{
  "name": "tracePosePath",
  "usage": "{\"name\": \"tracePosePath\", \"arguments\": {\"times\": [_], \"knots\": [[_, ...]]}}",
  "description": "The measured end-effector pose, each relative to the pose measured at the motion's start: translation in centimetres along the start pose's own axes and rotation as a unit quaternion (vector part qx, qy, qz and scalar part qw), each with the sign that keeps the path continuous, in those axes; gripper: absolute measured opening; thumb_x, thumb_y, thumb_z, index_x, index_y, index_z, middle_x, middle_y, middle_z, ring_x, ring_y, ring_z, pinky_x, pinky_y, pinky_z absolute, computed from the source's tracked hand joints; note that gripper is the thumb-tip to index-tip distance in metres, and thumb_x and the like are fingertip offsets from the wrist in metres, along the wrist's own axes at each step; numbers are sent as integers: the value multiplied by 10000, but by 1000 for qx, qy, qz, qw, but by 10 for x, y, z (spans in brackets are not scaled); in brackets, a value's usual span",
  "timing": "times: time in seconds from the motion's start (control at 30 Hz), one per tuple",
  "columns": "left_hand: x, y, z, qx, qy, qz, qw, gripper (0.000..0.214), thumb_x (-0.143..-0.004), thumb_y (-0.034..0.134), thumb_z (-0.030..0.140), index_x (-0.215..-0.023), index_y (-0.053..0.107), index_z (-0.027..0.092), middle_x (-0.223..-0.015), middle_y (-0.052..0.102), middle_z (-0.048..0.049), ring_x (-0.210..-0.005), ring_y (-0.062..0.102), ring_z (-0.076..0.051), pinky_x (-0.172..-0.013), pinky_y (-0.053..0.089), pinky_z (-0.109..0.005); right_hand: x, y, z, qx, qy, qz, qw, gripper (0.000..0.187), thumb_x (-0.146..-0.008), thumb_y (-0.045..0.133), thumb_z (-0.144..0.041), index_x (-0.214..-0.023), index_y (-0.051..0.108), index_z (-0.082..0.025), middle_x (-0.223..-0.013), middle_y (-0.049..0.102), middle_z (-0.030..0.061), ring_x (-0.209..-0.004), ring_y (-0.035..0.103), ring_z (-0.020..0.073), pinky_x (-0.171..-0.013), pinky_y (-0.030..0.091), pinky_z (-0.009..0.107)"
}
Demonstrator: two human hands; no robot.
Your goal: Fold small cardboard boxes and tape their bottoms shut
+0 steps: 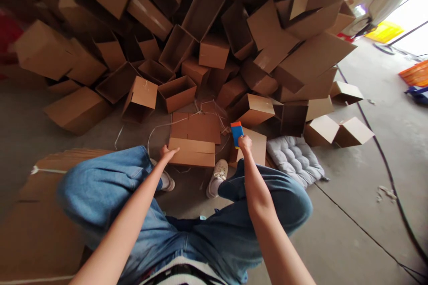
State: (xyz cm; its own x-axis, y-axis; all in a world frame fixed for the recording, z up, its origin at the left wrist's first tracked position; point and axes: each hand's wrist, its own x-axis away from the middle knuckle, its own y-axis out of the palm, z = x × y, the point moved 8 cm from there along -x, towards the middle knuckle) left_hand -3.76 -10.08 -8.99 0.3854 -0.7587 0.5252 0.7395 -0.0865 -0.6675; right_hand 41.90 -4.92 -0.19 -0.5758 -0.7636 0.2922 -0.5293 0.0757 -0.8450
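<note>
A closed cardboard box (191, 152) lies on the floor between my feet. My left hand (167, 154) grips its left end, the thumb lying over the top and the other fingers partly hidden at the side. To the right of the box, my right hand (245, 142) is closed around a blue tape dispenser (237, 132) with an orange-red end. It is held above a flattish piece of cardboard (256, 144), apart from the box. Behind the box, another brown cardboard sheet (197, 125) lies flat, with white string (160, 124) strewn about it.
A large heap of open cardboard boxes (214, 53) fills the space ahead. Flattened cardboard tied with string (43, 213) lies at my left. At right are a grey cushion (296, 158), a black cable (384, 156) and an orange crate (414, 72). Someone stands at the upper right.
</note>
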Motion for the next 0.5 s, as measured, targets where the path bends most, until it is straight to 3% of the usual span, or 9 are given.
{"name": "tracePosePath", "arguments": {"times": [0.13,0.23,0.37,0.5], "knots": [[3,-2,0,33,-1,-7,999,569,-711,817,413,-1157,626,115,-1206,697,-191,-1171,645,-308,-919,510,-337,23,12,-58,-112,-103,-47,987,232,-906,436,-268,-852,640,-171,-855,690,44,-761,610,152,-702,461,223],[5,-3,1,62,10,-11,998,546,-695,822,413,-1125,631,136,-1154,720,-169,-1121,668,-302,-875,528,-333,56,38,-88,-158,-147,-70,974,370,-940,373,-398,-726,584,-183,-711,616,5,-675,527,135,-636,420,212],[11,-6,4,61,26,-4,998,539,-714,793,446,-1108,631,115,-1185,701,-197,-1117,670,-304,-876,521,-323,110,85,-96,-187,-142,-119,965,529,-919,394,-576,-566,494,-194,-521,451,-26,-519,404,114,-516,300,232],[21,-10,10,-23,35,-9,999,514,-782,726,374,-1202,607,103,-1228,685,-198,-1148,659,-295,-872,522,-293,150,101,-101,-96,-201,-78,972,550,-955,397,-493,-519,527,-184,-508,497,6,-516,450,125,-525,228,255]]}}
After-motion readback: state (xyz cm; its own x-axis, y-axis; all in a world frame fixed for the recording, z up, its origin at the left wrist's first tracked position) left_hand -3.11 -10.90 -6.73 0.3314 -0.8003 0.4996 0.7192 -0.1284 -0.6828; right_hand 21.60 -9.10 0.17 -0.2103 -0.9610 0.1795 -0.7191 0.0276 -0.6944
